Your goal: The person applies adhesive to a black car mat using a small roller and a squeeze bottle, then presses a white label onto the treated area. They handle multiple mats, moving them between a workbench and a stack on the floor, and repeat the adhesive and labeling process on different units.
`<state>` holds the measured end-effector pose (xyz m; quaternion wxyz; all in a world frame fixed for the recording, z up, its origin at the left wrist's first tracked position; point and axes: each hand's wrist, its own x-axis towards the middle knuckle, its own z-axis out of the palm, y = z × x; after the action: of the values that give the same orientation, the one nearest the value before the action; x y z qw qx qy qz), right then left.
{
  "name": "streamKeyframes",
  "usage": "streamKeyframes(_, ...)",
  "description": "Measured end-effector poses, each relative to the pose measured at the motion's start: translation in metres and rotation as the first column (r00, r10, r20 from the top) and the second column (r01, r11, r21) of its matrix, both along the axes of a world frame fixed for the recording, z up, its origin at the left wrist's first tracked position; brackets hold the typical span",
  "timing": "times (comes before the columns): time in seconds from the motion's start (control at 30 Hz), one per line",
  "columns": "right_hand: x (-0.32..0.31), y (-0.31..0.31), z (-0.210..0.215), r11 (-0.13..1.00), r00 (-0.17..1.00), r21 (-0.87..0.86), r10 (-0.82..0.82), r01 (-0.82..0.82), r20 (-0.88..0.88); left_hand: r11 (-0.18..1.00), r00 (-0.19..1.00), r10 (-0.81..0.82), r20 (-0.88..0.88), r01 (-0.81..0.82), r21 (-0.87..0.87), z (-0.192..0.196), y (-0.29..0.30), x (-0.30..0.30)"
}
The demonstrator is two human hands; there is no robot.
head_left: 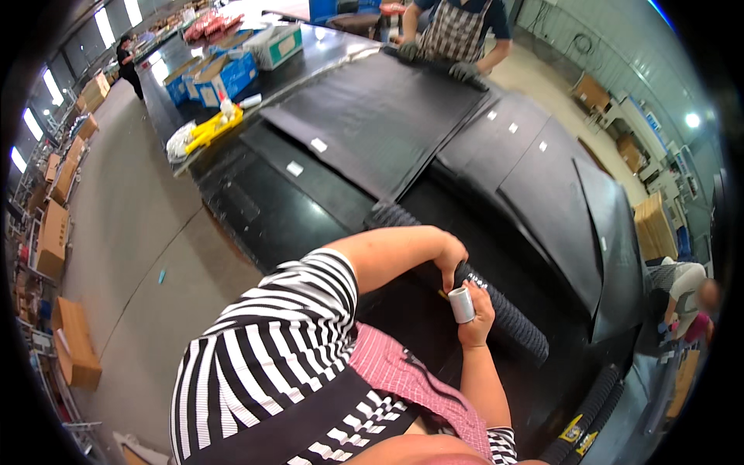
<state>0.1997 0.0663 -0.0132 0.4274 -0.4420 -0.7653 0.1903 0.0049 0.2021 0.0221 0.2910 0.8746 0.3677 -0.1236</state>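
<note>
Head view shows the person's two bare hands close together over the middle of a long black ribbed tube [508, 316], which lies on the black table [387, 291] in front of the body. The long axis of this tube goes slantwise, from the far left to the near right, and the left forearm covers one part of it. The right hand [477, 314] has its fingers clamped on a small white roll [463, 307], and this roll stands at the near side of the tube, with its open end turned up; so its axis crosses the tube and does not follow it. From the right fingers, the tube lies just beside, toward the far and right side. The left hand [449, 260] is at the tube also, a little farther, with fingers bent downward; whether they grip it or only touch it, I cannot tell. Both hands are about equally near to the tube, but the right one has the roll.

About containers: at the far left of the table stand blue cartons [223, 80], open at the top, and near them a white and green box [276, 46]. What is inside them is too small to tell.
</note>
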Motion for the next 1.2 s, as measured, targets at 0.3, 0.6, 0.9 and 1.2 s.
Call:
streamKeyframes(0.3,0.027,0.101,0.013,0.904,0.925,-0.4,-0.012,-0.152,-0.38,0.766,0.907,-0.1,0.409,-0.192,0.613,-0.026,-0.026,-0.012)
streamKeyframes(0.6,0.034,0.134,0.002,0.811,0.903,-0.561,-0.104,-0.165,-0.417,0.87,0.991,-0.019,0.13,-0.048,0.491,0.0,-0.013,-0.003)
streamKeyframes(0.9,0.018,-0.076,0.014,0.988,0.985,-0.099,0.101,-0.116,-0.14,0.999,1.0,0.025,0.009,-0.025,0.035,0.02,-0.113,-0.002)
streamKeyframes(1.2,0.017,-0.025,0.011,0.934,0.966,-0.356,-0.075,-0.02,-0.249,0.979,0.955,0.194,0.225,-0.204,0.022,0.009,-0.058,-0.013)
